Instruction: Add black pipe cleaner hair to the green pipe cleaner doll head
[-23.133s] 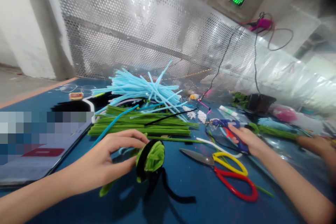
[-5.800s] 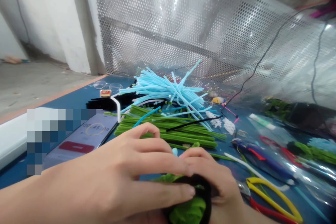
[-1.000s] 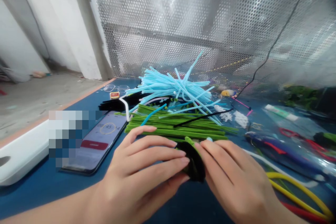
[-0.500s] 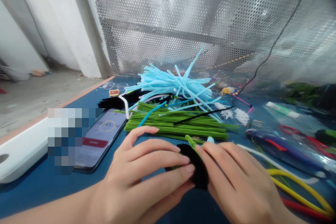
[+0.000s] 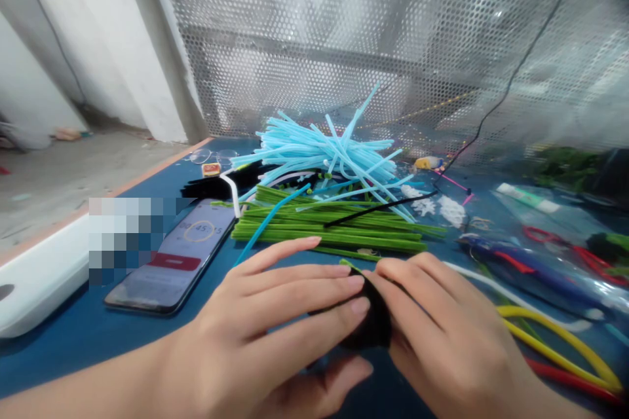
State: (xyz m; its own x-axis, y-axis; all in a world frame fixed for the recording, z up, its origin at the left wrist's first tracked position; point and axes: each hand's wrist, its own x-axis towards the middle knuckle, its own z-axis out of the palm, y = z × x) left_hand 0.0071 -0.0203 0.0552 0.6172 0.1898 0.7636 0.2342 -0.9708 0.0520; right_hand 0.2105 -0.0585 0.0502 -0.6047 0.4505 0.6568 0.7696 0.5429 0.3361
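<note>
Low in the frame my left hand point(image 5: 275, 334) and my right hand point(image 5: 442, 340) meet around a small black fuzzy piece point(image 5: 371, 324) with a green tip showing at its top. The left fingers wrap over its left side, thumb beneath. The right fingers press against its right side. Most of the piece is hidden by my fingers. Just beyond my hands lies a bundle of green pipe cleaners point(image 5: 334, 226), with a pile of light blue pipe cleaners point(image 5: 324, 157) behind it.
A phone point(image 5: 177, 258) showing a timer lies left on the blue table point(image 5: 73, 353), beside a white object point(image 5: 34, 281). Black pipe cleaners point(image 5: 211, 186) and glasses point(image 5: 211, 156) sit further back. Yellow and red scissor handles point(image 5: 560, 347) and a blue glue gun point(image 5: 511, 265) lie right. A perforated metal panel point(image 5: 393, 46) stands behind.
My hands have closed in tighter on the black piece and dropped slightly lower in view. Less of the green tip shows. The camera shifted a little.
</note>
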